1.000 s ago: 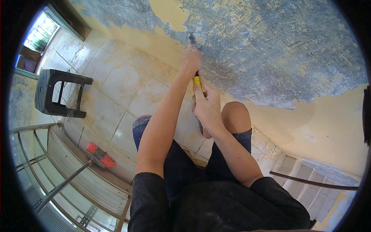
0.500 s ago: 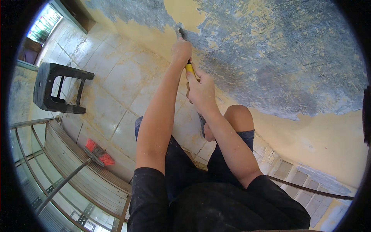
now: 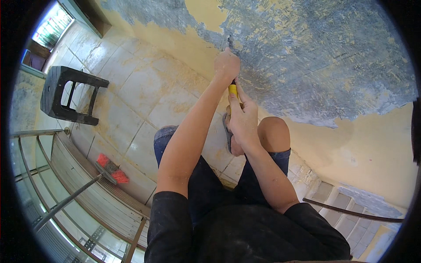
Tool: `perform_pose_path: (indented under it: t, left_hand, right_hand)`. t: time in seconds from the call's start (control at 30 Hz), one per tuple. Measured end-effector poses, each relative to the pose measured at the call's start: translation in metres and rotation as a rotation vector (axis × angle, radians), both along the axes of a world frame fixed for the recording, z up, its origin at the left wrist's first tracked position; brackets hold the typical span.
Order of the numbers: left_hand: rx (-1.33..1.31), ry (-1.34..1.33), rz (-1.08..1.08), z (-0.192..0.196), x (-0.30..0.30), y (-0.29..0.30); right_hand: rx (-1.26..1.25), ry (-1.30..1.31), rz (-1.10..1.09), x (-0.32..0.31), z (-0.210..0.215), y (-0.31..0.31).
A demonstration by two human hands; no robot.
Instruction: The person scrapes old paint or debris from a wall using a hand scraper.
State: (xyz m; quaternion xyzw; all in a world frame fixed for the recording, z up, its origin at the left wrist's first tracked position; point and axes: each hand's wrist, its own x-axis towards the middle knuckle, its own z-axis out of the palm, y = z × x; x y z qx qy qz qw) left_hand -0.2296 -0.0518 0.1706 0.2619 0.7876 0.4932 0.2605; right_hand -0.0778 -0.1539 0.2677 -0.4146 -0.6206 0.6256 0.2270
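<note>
Both my hands are closed around one long scraper (image 3: 233, 90) with a yellow and black handle. My left hand (image 3: 227, 64) grips it at the front, close behind the metal blade. Farther back, my right hand (image 3: 244, 117) wraps the rear of the handle. The blade end meets the wall (image 3: 298, 57), where yellow paint gives way to a rough, mottled blue-grey area. Fingers cover much of the tool, and the exact shape of its blade is hard to make out.
A black plastic stool (image 3: 51, 94) lies tipped over on the dusty tiled floor (image 3: 127, 98) to the left. A broom (image 3: 112, 168) with red bristles rests by a glass-fronted cabinet (image 3: 83, 193). Paint flakes litter the tiles along the wall. Steps (image 3: 335, 204) show at lower right.
Both hands and the scraper have moved right along the wall, and the blade is now on the blue-grey area rather than near its yellow edge. My grip looks the same.
</note>
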Motion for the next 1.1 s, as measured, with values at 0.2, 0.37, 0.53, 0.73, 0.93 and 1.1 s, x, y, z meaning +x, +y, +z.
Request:
perform_pose_path:
  t: [0.2, 0.37, 0.53, 0.73, 0.93, 1.1]
  left_hand:
    - [-0.016, -0.072, -0.009, 0.015, -0.010, -0.014]
    - [-0.148, -0.025, -0.078, 0.016, -0.017, -0.019]
    - [-0.053, 0.037, 0.056, -0.010, -0.055, -0.002]
    - [-0.426, 0.561, -0.160, -0.017, -0.088, -0.002]
    - [-0.422, 0.463, -0.215, 0.003, -0.062, -0.005]
    - [-0.371, 0.766, -0.256, 0.018, -0.020, -0.008]
  right_hand:
    - [0.141, -0.124, 0.018, -0.008, 0.002, -0.001]
    - [0.154, -0.105, 0.014, -0.024, -0.014, -0.009]
    - [-0.055, -0.006, 0.046, -0.047, -0.016, 0.024]
    - [-0.071, -0.086, 0.068, -0.077, -0.018, 0.041]
    - [-0.028, -0.076, 0.073, -0.055, -0.007, 0.023]
    - [-0.164, -0.013, 0.052, -0.019, 0.012, 0.004]
